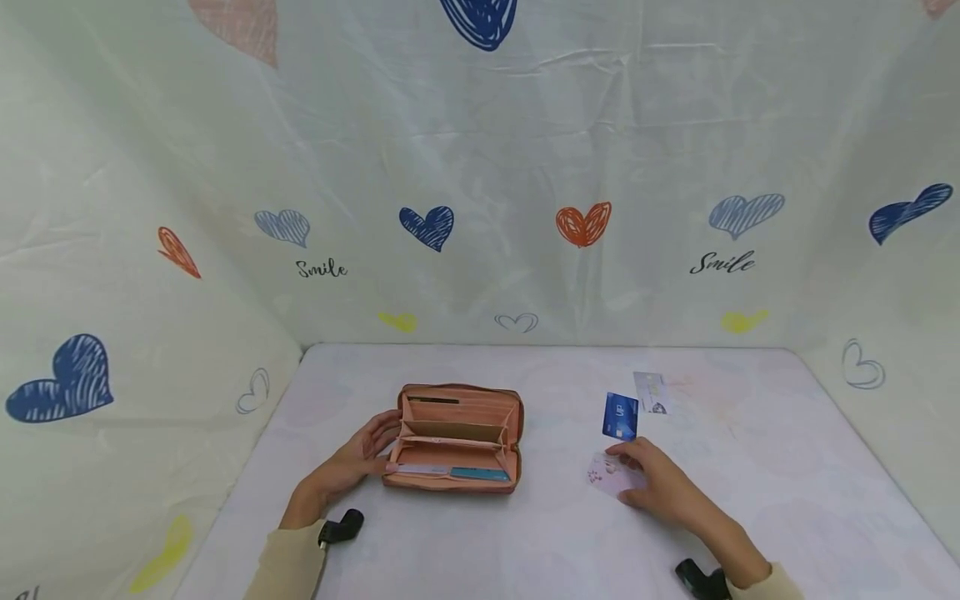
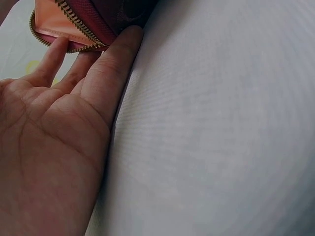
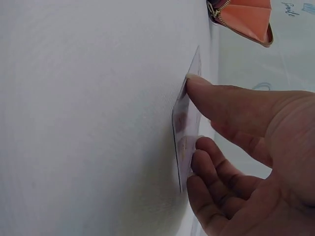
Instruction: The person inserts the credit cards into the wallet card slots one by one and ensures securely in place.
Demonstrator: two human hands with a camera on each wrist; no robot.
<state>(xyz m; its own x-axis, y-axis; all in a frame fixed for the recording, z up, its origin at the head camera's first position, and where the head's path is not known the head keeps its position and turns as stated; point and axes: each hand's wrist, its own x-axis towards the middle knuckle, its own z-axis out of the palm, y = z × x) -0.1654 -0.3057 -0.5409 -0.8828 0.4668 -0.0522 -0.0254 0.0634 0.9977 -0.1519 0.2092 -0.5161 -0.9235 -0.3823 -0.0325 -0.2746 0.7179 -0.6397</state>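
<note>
A pink zip-around wallet lies unzipped on the table, its inner pockets facing up. My left hand holds it by its left end, thumb at the near corner and fingers along the side; in the left wrist view the brass zipper edge runs past the fingertips. On the right, my right hand pinches a pale card with a pink floral print. The right wrist view has this card between thumb and fingers, close over the tabletop. Just beyond that hand lies a blue bank card.
A silvery-grey card lies behind the blue one. Inside the wallet, a light blue card and a whitish one poke out of the near slots, and a dark strip shows in the far slot. A heart-printed curtain encloses the white table.
</note>
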